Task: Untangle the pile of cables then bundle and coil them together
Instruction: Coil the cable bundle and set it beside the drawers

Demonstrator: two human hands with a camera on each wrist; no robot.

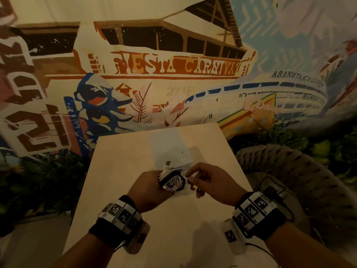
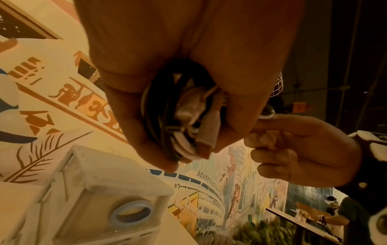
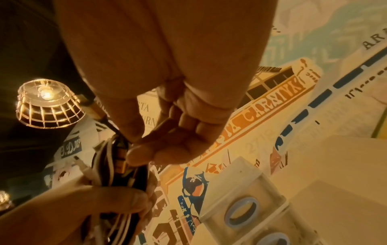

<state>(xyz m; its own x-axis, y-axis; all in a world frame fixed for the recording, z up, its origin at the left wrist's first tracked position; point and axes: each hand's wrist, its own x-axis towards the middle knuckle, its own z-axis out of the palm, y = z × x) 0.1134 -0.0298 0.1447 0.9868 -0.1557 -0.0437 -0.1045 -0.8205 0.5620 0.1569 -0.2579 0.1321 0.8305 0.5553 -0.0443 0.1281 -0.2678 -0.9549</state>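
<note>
A small coil of black and white cables [image 1: 173,183] is held a little above the pale table [image 1: 125,190]. My left hand [image 1: 155,183] grips it, and in the left wrist view the fingers [image 2: 134,119] wrap round the coil [image 2: 178,116]. A USB plug [image 1: 167,163] sticks up from the top of the coil. My right hand [image 1: 193,180] is at the coil's right side. Its thumb and forefinger [image 3: 134,147] pinch a strand at the bundle [image 3: 117,167]. The left wrist view shows the right hand [image 2: 293,149] pinching a white cable [image 2: 267,116].
A clear plastic box [image 1: 170,149] stands on the table just beyond the hands, with blue rings [image 2: 132,213] inside. A wicker chair [image 1: 289,171] is at the right. A painted mural wall [image 1: 173,84] rises behind the table, with plants along its base.
</note>
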